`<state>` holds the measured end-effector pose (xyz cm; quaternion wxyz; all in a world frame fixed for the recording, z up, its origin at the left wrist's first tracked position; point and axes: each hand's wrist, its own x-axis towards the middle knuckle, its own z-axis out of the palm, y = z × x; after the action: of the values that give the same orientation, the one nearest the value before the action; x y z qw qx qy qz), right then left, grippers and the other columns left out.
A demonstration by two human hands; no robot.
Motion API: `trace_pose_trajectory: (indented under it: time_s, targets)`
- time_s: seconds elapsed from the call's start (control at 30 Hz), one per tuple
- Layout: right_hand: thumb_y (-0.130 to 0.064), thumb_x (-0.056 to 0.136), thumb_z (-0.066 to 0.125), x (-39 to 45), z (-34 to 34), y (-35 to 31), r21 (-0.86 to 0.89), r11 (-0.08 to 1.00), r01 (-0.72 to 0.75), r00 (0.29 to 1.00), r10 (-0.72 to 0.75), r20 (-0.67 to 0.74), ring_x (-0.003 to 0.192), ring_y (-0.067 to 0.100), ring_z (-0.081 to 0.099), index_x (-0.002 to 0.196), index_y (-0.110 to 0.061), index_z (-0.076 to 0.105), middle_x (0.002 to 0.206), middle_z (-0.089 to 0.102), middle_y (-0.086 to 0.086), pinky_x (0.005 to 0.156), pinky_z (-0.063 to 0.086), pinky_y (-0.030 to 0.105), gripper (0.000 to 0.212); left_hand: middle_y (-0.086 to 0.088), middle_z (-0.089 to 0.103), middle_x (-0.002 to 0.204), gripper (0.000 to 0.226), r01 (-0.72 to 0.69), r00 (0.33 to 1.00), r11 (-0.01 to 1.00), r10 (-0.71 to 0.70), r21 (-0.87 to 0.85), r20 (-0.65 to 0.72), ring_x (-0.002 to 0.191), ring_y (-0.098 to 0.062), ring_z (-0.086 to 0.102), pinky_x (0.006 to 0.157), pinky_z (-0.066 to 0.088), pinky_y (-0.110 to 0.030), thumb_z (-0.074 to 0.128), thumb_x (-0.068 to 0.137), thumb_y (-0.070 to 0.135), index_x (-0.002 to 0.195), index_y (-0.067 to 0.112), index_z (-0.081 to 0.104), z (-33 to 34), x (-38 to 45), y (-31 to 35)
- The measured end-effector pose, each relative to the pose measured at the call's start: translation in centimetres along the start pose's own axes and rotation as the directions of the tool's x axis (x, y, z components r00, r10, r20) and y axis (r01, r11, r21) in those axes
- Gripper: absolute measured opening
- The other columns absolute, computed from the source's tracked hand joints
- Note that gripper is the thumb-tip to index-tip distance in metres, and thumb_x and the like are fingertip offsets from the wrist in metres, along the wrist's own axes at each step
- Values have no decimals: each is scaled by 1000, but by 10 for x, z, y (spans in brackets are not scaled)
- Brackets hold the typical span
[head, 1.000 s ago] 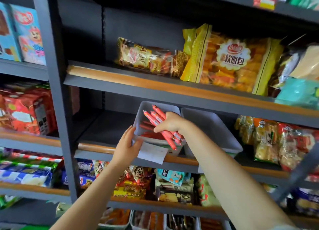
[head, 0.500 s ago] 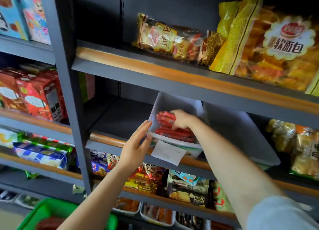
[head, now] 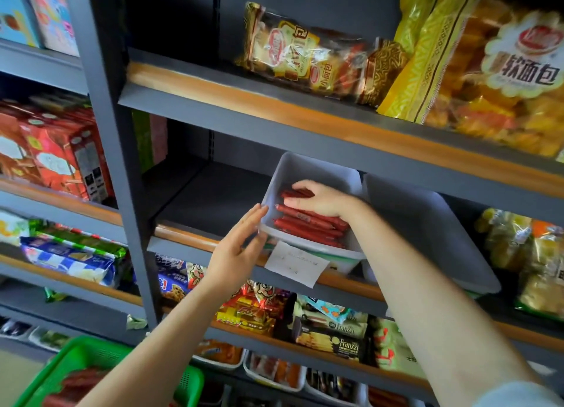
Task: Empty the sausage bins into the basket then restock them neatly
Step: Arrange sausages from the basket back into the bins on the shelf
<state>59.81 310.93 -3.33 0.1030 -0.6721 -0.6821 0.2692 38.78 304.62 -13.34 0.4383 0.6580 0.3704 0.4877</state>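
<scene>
Sausages (head: 308, 223) lie flat in a grey bin (head: 317, 170) on the middle shelf (head: 195, 241). They are red sticks, side by side, with their long way running left to right across the bin, a bit slanted. The right hand (head: 319, 200) rests on top of them, fingers bent over the far ones, so part of the pile is hidden and I cannot tell if it grips any. The left hand (head: 236, 254) is flat with straight fingers, touching the bin's front left corner. A second grey bin (head: 427, 235) sits just beside the first, on the right. A white paper label (head: 297, 264) hangs under the first bin; its writing is too faint to read. A green basket (head: 91, 362) is cut off at the bottom left, with blurry red things inside
</scene>
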Motion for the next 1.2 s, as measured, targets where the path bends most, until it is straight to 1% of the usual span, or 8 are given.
trace_pose_trajectory:
  time_s: [0.1, 0.17, 0.33, 0.47, 0.6, 0.77, 0.93, 1.2]
  targets:
    - [-36, 94, 62, -38, 6, -40, 237, 949, 206, 975, -179, -130, 95, 4, 64, 121, -21, 64, 108, 68, -8, 78, 48, 14, 31, 20, 53, 140, 49, 52, 997, 999, -52, 8, 64, 127, 7, 49, 101, 45, -17, 53, 100, 15, 138, 46, 49, -19, -1, 8]
    - [-29, 96, 60, -67, 20, -64, 386, 876, 291, 957, -266, -118, 83, 9, 67, 112, -15, 66, 92, 70, -1, 73, 53, 23, 22, 17, 61, 128, 41, 27, 998, 998, -23, 63, -60, 114, 2, 59, 89, 49, -14, 56, 98, 15, 135, 34, 56, -38, -9, 9]
    - [-31, 97, 58, -81, 110, -98, 430, 874, 227, 877, -376, 300, 75, 21, 67, 110, -13, 64, 86, 67, 5, 60, 49, 31, 23, 8, 74, 92, 14, 246, 928, 969, -224, 40, -297, 87, -12, 70, 79, 57, -34, 67, 92, 26, 101, 37, 69, -96, -63, -52]
    - [-29, 98, 56, -21, 249, -77, 363, 932, -4, 857, -184, 482, 75, 14, 66, 106, -13, 63, 98, 66, 12, 63, 49, 26, 19, 9, 74, 85, 25, 628, 736, 776, -573, 49, -360, 85, -16, 70, 82, 57, -42, 60, 69, 63, 83, 43, 69, -138, -152, -169]
    - [-23, 98, 54, 26, 406, -32, 284, 917, -280, 831, 84, 549, 66, 13, 60, 97, -13, 58, 86, 58, 4, 57, 44, 25, 10, 2, 72, 90, 11, 863, 486, 497, -766, 92, -422, 93, -24, 69, 83, 54, -36, 67, 88, 40, 91, 29, 67, -163, -252, -258]
    - [-11, 89, 57, 45, 553, 8, 93, 913, -398, 780, 284, 557, 73, 23, 56, 72, -18, 54, 81, 58, 12, 56, 43, 28, 19, -18, 42, 139, 69, 954, 298, 237, -821, 184, -487, 128, -33, 47, 106, 39, -37, 75, 83, 40, 141, 15, 47, -168, -336, -343]
    - [-7, 83, 63, 76, 653, 25, -18, 949, -316, 810, 280, 516, 92, 27, 60, 96, -9, 64, 100, 66, 13, 84, 45, 30, 13, -13, -3, 165, 121, 934, 327, 185, -792, 306, -516, 150, -29, 18, 114, 34, -41, 84, 70, 48, 158, 11, 9, -160, -388, -416]
    - [-30, 71, 55, 126, 752, 19, -123, 981, -152, 848, 193, 493, 110, 34, 60, 126, -23, 61, 118, 65, 17, 98, 47, 38, 56, -18, 9, 163, 129, 823, 567, 411, -583, 391, -581, 150, -41, 13, 120, 17, -39, 91, 58, 44, 154, 0, 19, -147, -431, -466]
